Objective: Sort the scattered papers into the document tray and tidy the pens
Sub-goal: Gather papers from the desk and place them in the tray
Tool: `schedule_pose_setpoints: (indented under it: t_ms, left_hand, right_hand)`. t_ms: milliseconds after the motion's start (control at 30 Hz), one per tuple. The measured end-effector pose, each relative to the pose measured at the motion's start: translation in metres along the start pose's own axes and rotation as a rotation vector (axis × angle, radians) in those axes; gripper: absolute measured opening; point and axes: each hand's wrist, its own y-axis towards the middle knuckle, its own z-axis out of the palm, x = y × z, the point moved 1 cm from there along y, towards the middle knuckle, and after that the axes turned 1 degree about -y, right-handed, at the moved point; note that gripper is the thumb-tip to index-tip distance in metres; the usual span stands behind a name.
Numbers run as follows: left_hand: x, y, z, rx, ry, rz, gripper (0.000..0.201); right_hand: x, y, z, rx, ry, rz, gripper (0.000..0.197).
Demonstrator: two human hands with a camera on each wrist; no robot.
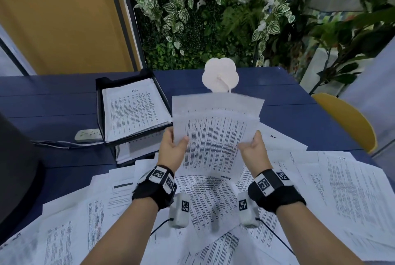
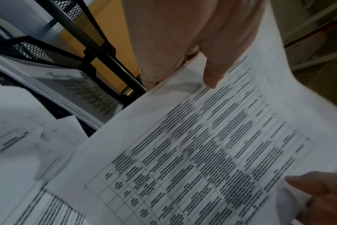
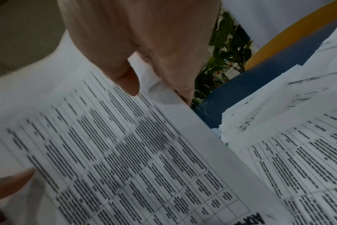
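Observation:
Both hands hold up a small stack of printed papers [image 1: 215, 136] above the blue table. My left hand [image 1: 174, 147] grips the stack's left edge, thumb on the front sheet. My right hand [image 1: 253, 149] grips the right edge the same way. The left wrist view shows the left thumb on the tabled sheet [image 2: 202, 144]; the right wrist view shows the right thumb on the same sheet [image 3: 125, 144]. A black mesh document tray [image 1: 100, 102] stands left of the stack, its upper tier holding papers marked "HR" [image 1: 132, 110]. Many loose papers [image 1: 213, 200] cover the near table. No pens are visible.
A white flower-shaped object [image 1: 220, 76] stands behind the held stack. A power strip [image 1: 88, 135] with a cable lies left of the tray. A dark rounded object [image 1: 17, 168] sits at the left edge, a yellow chair [image 1: 350, 121] at the right. Plants fill the background.

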Motion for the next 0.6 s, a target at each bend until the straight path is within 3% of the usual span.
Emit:
schedule_pose_setpoints:
  t_ms: [167, 267, 367, 433, 533, 600]
  left_hand:
    - [-0.010, 0.005, 0.001, -0.053, -0.022, 0.074, 0.028]
    - [-0.007, 0.010, 0.002, -0.011, -0.049, 0.036, 0.047]
    - [0.003, 0.012, 0.000, 0.025, -0.051, -0.091, 0.047]
    - [0.014, 0.013, -0.004, 0.064, -0.044, -0.145, 0.047]
    - [0.032, 0.009, -0.008, 0.144, 0.003, -0.305, 0.085]
    - [0.045, 0.002, -0.006, 0.174, 0.024, -0.386, 0.080]
  right_hand:
    - [-0.002, 0.009, 0.000, -0.053, 0.041, -0.047, 0.018]
    - [0.003, 0.009, 0.000, -0.010, 0.025, -0.004, 0.027]
    - [-0.001, 0.008, 0.003, 0.033, -0.026, 0.049, 0.028]
    - [-0.011, 0.008, 0.006, 0.050, -0.038, 0.078, 0.042]
    - [-0.022, 0.007, 0.011, 0.090, -0.048, 0.150, 0.043]
    - [-0.032, 0.006, 0.011, 0.094, -0.039, 0.226, 0.037]
